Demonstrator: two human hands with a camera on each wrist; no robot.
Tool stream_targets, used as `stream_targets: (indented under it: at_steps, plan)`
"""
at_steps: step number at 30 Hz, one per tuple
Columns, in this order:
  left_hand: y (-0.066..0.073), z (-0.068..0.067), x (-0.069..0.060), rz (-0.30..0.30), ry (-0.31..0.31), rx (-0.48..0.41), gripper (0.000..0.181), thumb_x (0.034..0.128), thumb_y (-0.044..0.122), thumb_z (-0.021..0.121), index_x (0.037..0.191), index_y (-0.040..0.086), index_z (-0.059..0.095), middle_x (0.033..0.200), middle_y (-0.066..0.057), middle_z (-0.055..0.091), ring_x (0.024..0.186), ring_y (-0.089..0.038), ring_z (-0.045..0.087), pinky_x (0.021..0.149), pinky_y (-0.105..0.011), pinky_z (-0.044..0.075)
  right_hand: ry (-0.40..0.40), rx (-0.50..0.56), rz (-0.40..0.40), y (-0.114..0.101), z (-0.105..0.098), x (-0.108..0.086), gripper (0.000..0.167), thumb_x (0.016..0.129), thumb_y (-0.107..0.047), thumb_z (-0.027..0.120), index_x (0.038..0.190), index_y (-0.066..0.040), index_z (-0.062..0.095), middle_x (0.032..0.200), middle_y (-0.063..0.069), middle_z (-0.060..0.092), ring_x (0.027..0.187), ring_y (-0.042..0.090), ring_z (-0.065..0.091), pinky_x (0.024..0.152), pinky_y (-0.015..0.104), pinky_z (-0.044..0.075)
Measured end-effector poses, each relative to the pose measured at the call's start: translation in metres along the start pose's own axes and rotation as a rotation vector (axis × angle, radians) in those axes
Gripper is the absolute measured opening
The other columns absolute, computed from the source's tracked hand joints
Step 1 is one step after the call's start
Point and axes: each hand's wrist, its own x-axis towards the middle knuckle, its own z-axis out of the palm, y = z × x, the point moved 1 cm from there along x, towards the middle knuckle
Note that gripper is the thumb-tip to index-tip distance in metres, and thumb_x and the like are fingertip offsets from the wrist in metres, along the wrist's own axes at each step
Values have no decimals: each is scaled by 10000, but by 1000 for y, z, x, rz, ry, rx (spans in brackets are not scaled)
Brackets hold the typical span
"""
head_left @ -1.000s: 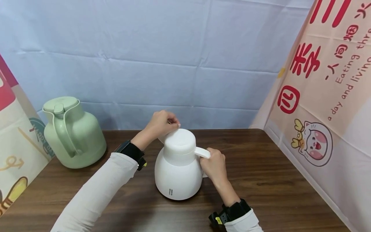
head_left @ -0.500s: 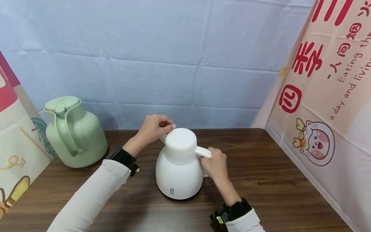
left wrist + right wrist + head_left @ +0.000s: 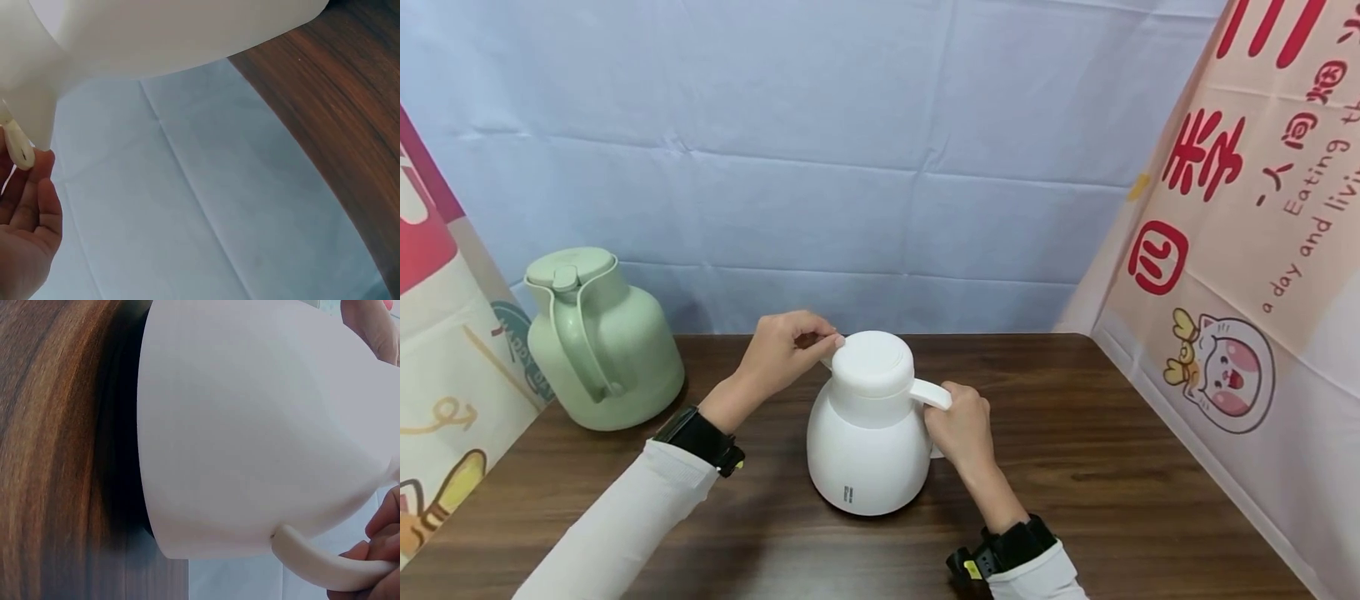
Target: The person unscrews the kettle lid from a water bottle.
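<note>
A white jug with a white lid stands upright on the table. Beside the lid, at the jug's upper left, my left hand has its thumb and fingertips together. The left wrist view shows its fingers pinching a small cream piece by the spout; what this piece is, I cannot tell. My right hand grips the jug's handle, with fingers curled round it in the right wrist view.
A green jug with its handle facing forward stands at the left of the brown wooden table. A pale blue cloth hangs behind, and printed cloths flank the table on both sides.
My left hand has shifted left and slightly down beside the lid. My right hand keeps its grip on the handle, and the whole head view has shifted slightly.
</note>
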Motion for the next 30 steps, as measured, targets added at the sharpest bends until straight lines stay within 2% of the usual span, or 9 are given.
stream_targets:
  at_steps: [4,8,14,22,30]
  plan:
    - [1,-2,-5,40,24,-25,38,783,82,742,814,100,729,813,16,670,660,-60,580,560,-233,469,7,-5,-10,1,0,0,311,704,17,535,514,-131,339,436,-46,257,385,114,239,395,271,263]
    - [2,-4,-10,74,16,-28,53,778,83,743,822,103,724,843,3,672,669,-54,585,561,-225,475,7,-10,-29,3,0,0,326,722,22,527,517,-133,326,439,-46,247,390,107,214,401,270,250]
    - [5,-8,-15,80,7,-55,92,765,87,750,849,86,712,858,2,658,701,-76,580,566,-286,495,12,-16,-70,3,0,1,322,688,45,517,514,-138,318,438,-54,245,373,92,214,397,267,244]
    - [11,-10,-22,113,4,-82,139,735,42,750,856,79,693,889,-3,654,735,-114,591,575,-311,501,3,-25,-65,4,-1,1,332,695,52,521,513,-139,319,435,-48,254,351,54,202,399,264,244]
    - [16,-9,-25,148,35,-102,145,717,31,764,824,92,688,860,22,638,743,-98,588,633,-203,471,4,-29,-79,3,1,2,331,699,52,522,511,-138,326,430,-49,263,346,58,213,397,265,248]
